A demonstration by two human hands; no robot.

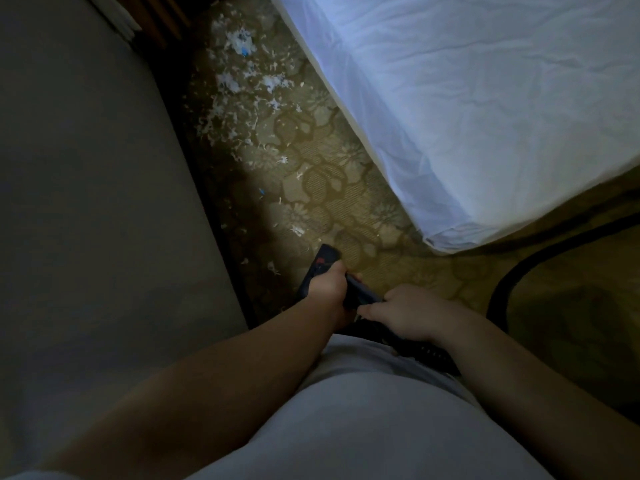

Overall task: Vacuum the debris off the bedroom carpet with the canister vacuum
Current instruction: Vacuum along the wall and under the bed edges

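Head view, dim: both hands curl round the black vacuum handle [360, 295], right hand [410, 315] nearer, left hand [327, 289] ahead beside a red mark [320, 260] too dark to read. The hose [500, 289] loops off right. Beyond, white shreds [239, 81] litter the patterned carpet [346, 188] between wall [86, 168] and bed [485, 98].
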